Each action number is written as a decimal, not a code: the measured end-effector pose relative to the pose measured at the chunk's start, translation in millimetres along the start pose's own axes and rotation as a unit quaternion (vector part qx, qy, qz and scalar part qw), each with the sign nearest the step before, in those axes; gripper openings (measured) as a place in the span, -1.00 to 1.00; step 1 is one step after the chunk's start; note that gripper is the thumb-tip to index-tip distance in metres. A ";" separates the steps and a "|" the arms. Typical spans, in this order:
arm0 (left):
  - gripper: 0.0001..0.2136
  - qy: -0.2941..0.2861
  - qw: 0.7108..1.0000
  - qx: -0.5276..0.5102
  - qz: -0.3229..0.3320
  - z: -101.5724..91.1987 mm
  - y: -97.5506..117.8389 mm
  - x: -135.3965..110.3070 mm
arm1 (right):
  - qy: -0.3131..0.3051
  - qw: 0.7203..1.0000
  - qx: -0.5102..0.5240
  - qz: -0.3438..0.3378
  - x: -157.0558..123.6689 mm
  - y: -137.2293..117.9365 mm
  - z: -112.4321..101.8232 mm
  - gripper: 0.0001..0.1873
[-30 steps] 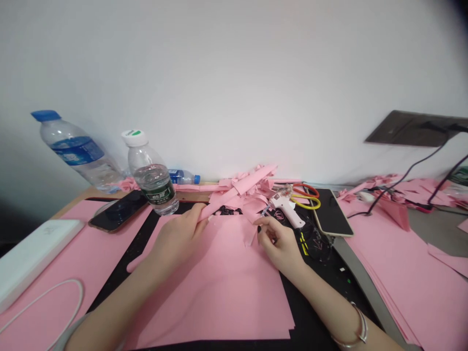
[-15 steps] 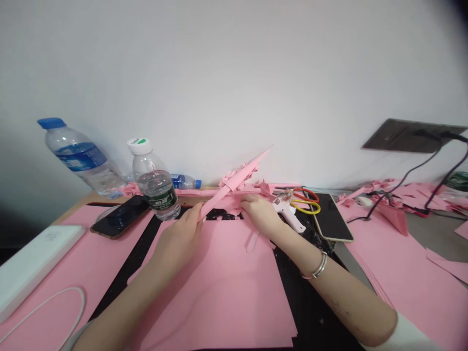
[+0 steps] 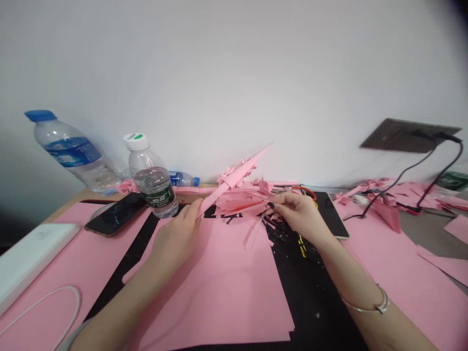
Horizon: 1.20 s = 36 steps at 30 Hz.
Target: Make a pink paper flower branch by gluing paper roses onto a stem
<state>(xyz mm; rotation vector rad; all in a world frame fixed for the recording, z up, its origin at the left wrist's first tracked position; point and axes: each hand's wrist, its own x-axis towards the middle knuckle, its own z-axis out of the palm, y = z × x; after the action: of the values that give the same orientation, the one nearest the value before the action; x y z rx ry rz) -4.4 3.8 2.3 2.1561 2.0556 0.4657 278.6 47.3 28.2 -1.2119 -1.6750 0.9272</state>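
Moved since earlier: right hand [image 3: 298, 217] is shifting rightward along the paper, with its forearm swinging further right, while left hand [image 3: 174, 239] is staying close to its earlier spot.

Far left: white power bank [image 3: 32, 263] and white cable [image 3: 40, 312] are lying on a pink sheet [image 3: 91, 273].

Left of the hands: phone [image 3: 115, 213] is lying face up beside a tipped clear water bottle with a blue cap [image 3: 69, 153]. A white-capped water bottle [image 3: 149, 183] is standing upright, with a small bottle [image 3: 185, 181] lying behind it.

Left hand: fingers are closing around the lower end of a pointed pink paper strip [image 3: 234, 178].

Paper strip location: it is rising over the middle of the desk, tip aimed up and right toward the wall, above a large pink sheet [image 3: 215, 292].

Right hand: thumb and forefinger are pinching the ends of pink paper scraps [image 3: 241, 202], which are fanning out just beside the strip's lower end.

Under the right arm: black cutting mat [image 3: 314, 297] is showing, dotted with small bits.

Right of the hands: dark tablet [image 3: 331, 214] is lying near the right hand, with red scissor handles [image 3: 303, 191] just behind that hand.

Far right: pink paper stack [image 3: 402, 273] is lying below black cables [image 3: 405, 168], which are running from a wall socket [image 3: 405, 135].
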 end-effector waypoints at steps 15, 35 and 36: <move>-0.55 0.011 0.998 0.051 -0.027 -16.2 -7.0 -24.0 | 0.287 0.896 -0.175 -0.289 -4.3 9.2 -17.5 -0.89; -0.18 -0.197 0.970 0.145 0.015 -3.5 -12.7 -59.1 | 0.069 0.890 -0.400 -0.207 24.8 40.4 27.4 -0.87; -0.18 -0.197 0.970 0.144 0.021 -2.8 -13.7 -59.7 | 0.077 0.896 -0.384 -0.207 24.7 40.5 27.6 -0.85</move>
<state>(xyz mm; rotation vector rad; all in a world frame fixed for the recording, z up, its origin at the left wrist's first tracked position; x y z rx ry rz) -20.0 -54.8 -7.1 2.2182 1.9466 -0.2594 262.3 79.1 -13.5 -1.2792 -2.1270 -0.1317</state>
